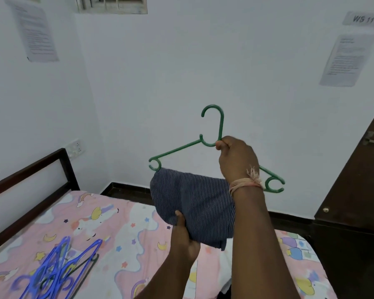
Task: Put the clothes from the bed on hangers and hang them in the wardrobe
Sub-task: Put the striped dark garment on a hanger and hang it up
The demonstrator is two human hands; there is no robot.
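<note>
The right hand (238, 160) and wrist cover the green hanger (212, 134) from its neck to its right shoulder, and the striped cloth (192, 203) hides the bottom bar. The left hand's (185, 236) fingers lie out of sight behind the cloth. The blue hangers (54, 268) at the bed's (121, 223) near left are blurred and cut by the bottom edge. The wall papers' (36, 33) print is too small to read.

Single head-worn view, wide-angle, sitting at the person's eye height and looking forward and slightly down across the bed (121, 229) toward the white wall (181, 72). Both forearms are entering from the bottom edge, close to the lens, with the green hanger (175, 150) sitting near centre frame. Bed headboard (30, 169) is running along the left, a dark door (358, 169) at the right edge. Edges are bending from lens distortion. No second view sharing the scene.
</note>
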